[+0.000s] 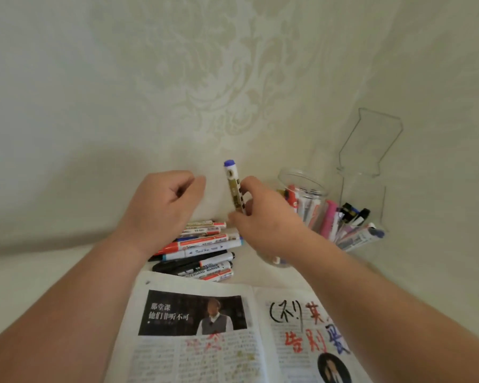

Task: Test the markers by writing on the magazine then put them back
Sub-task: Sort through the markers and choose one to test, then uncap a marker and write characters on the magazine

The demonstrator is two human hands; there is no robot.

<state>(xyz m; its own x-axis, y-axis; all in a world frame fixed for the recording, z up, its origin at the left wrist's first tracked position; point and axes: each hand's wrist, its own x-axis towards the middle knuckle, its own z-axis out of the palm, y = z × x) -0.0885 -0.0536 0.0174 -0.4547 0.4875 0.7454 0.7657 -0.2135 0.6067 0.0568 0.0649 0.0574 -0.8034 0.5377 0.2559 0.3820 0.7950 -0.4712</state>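
My right hand's (263, 219) fingers grip a blue-ended, gold-and-white barrelled marker (233, 189) upright above the table. My left hand's (161, 200) fingers are clenched, with nothing showing in them. The open printed magazine (205, 346) already bears black, red and blue strokes. A loose pile of markers (202, 252) still waits, so I judge I'm partway.

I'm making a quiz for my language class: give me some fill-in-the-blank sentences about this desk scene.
1. The right hand holds a marker whose upper end is ___.
2. The right page of the open magazine bears handwriting in black, blue and ___.
3. The clear round jar holds ___.

Missing words: blue; red; markers.
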